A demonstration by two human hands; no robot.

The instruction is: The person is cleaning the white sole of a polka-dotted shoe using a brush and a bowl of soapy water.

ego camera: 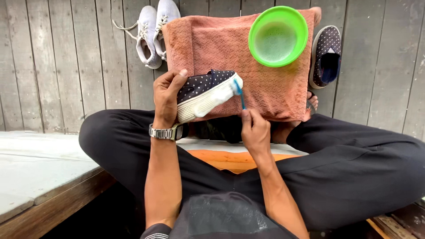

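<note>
My left hand (167, 95) grips a dark blue polka-dot slip-on shoe (201, 84) with a white sole, holding it on its side above a pinkish-orange towel (221, 48). In my right hand (253, 128) I hold a blue toothbrush (240, 94) with its head against the foamy white toe of the shoe's sole. A metal watch sits on my left wrist. I sit cross-legged in dark trousers.
A green plastic basin (278, 36) with soapy water stands on the towel's far right. The matching polka-dot shoe (326, 55) lies right of the towel. A pair of white sneakers (152, 33) lies at the far left on grey wooden planks. A pale raised ledge (40, 168) is at my left.
</note>
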